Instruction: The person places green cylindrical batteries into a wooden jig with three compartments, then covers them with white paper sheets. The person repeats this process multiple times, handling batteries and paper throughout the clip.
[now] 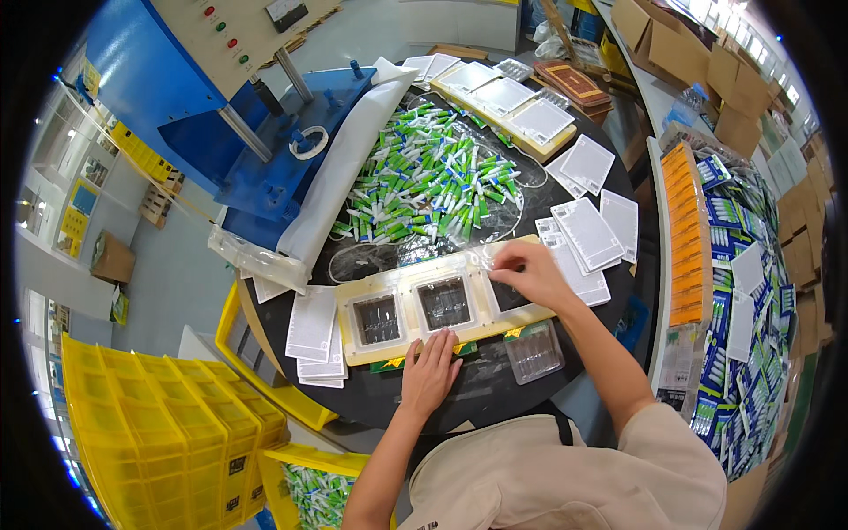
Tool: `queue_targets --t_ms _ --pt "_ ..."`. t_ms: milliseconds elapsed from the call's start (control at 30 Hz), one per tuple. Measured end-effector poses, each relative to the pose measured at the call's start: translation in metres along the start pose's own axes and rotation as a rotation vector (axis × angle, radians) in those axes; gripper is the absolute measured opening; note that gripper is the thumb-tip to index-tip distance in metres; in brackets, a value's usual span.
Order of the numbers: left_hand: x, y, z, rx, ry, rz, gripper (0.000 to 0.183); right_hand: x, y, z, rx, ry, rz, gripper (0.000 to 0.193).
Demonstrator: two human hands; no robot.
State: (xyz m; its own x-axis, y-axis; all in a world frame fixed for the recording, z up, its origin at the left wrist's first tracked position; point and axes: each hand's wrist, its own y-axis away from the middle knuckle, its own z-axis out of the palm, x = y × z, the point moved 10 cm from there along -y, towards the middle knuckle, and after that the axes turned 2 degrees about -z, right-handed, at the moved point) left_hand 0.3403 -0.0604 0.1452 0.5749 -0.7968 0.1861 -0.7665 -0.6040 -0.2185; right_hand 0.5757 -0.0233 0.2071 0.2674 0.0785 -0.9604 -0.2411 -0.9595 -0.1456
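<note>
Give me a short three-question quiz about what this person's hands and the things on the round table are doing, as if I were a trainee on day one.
1. True or false: the left hand lies flat on the near edge of the cream tray.
2. Where does the right hand work? A) in the pile of green and white tubes B) at the tray's right-hand pocket C) in the yellow crates
3. Fill in: the tray shows ___ pockets in a row.

Key: 1 true. 2 B: the fingers pinch a clear blister shell there. 3 three.
</note>
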Motion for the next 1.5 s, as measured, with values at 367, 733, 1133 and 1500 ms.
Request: queue_targets --t_ms 367,733,1133,1500 --pt "-0.002 -0.049 0.026 -0.235 0.003 -0.051 0.067 0.044 0.087 0.028 -0.183 1.171 -0.343 0.023" --pt "-0.102 -0.138 -0.031 0.279 0.356 -0.172 0.021 0.021 -0.014 -0.008 0.168 0.642 -0.118 0.019" --pt "-0.14 -0.226 0.027 0.146 0.208 -0.111 0.015 0.078 -0.099 0.043 0.215 0.908 0.068 0.018" --pt "-0.189 0.021 -0.07 0.36 0.407 -0.636 0.023 -0.044 -0.006 0.159 0.036 0.463 -0.524 0.02"
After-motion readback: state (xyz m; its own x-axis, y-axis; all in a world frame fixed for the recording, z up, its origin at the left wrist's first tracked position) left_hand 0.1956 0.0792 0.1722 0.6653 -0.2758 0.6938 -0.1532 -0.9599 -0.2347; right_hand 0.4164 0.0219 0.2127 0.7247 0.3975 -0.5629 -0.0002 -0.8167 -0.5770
